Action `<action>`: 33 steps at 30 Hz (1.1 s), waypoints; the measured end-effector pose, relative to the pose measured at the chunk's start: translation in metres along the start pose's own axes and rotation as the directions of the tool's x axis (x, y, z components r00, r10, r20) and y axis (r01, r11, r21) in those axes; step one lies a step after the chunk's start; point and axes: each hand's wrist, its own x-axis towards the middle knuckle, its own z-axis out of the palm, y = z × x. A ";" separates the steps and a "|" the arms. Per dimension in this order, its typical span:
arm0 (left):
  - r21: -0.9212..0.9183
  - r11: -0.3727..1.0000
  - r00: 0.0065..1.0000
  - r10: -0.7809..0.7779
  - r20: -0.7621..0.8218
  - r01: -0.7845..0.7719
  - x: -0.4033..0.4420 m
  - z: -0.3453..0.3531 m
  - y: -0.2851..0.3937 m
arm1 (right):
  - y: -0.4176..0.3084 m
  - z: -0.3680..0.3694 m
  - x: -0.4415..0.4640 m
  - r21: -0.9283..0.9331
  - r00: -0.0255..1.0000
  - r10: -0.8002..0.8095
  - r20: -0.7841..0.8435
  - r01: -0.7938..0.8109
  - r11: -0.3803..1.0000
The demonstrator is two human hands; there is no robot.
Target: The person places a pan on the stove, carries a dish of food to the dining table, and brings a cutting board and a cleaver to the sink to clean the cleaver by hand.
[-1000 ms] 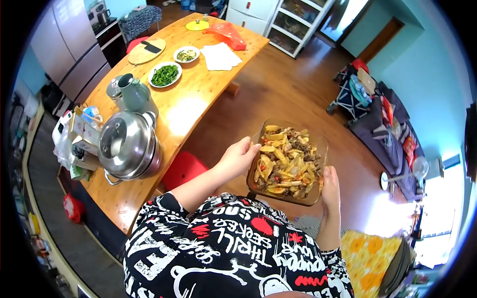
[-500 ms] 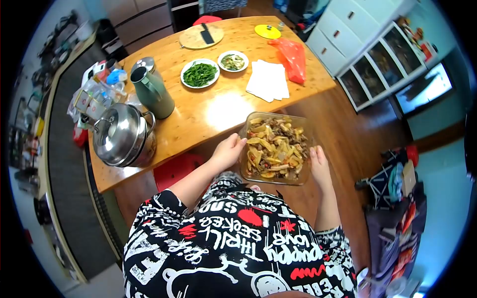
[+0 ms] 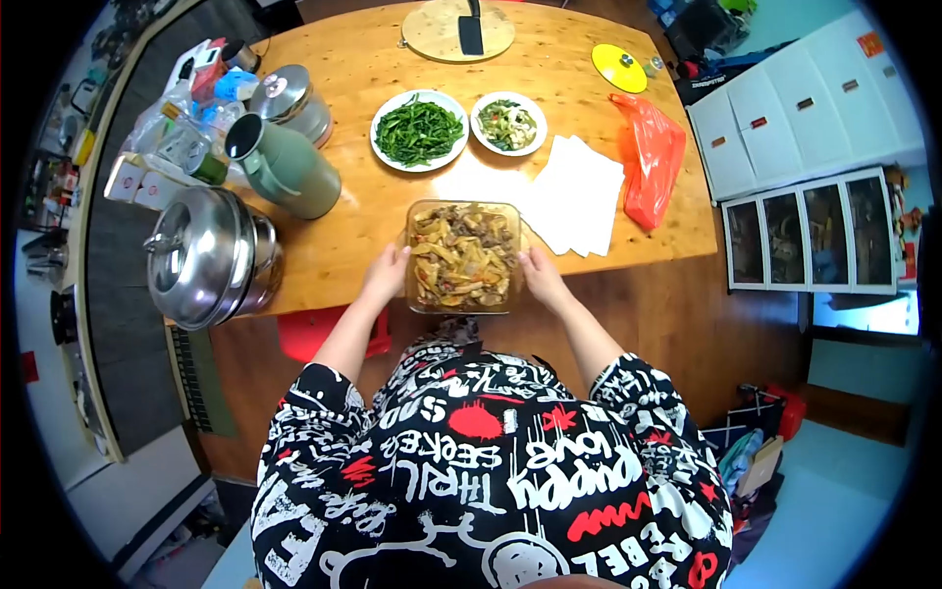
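Note:
A clear glass baking dish (image 3: pixel 463 309) full of cooked food, yellowish slices mixed with brown pieces, is held level at the table's near edge. My left hand (image 3: pixel 389 273) grips its left side and my right hand (image 3: pixel 541 276) its right side; the fingers under the dish are partly hidden. The dish overlaps the wooden table (image 3: pixel 334 265) in view, and I cannot tell whether it touches the top. Just beyond it are a plate of green vegetables (image 3: pixel 419 132), a smaller bowl of pale and green food (image 3: pixel 508 125) and white paper sheets (image 3: pixel 579 196).
At left stand a steel pot (image 3: pixel 201 255), a green thermos jug (image 3: pixel 283 167) and a lidded metal container (image 3: pixel 292 103). A cutting board (image 3: pixel 432 31) with a black cleaver (image 3: pixel 471 35) lies at the back. Rightward are a red plastic bag (image 3: pixel 653 162) and a yellow lid (image 3: pixel 618 67). A red stool (image 3: pixel 334 336) is below.
Both hands have carried the glass dish forward and left, from beside the table to over its near edge. The head view has turned and come closer to the table.

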 end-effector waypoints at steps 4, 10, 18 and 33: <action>0.055 0.998 0.989 -0.002 -0.149 0.010 -0.006 -0.023 0.017 | -0.004 0.007 0.040 -0.110 0.994 -0.061 0.088 0.070 0.991; -0.044 0.996 0.981 0.073 -0.178 -0.082 0.022 -0.021 -0.013 | 0.003 0.030 0.064 -0.106 0.995 -0.062 0.082 0.071 0.992; -0.038 0.998 0.980 0.046 -0.191 -0.054 -0.003 0.022 0.063 | 0.028 -0.050 0.071 -0.012 0.989 -0.053 0.136 0.055 0.998; -0.165 0.986 0.999 0.014 -0.053 -0.023 0.068 0.187 0.196 | 0.119 -0.237 0.130 -0.078 0.997 -0.077 -0.014 0.075 0.994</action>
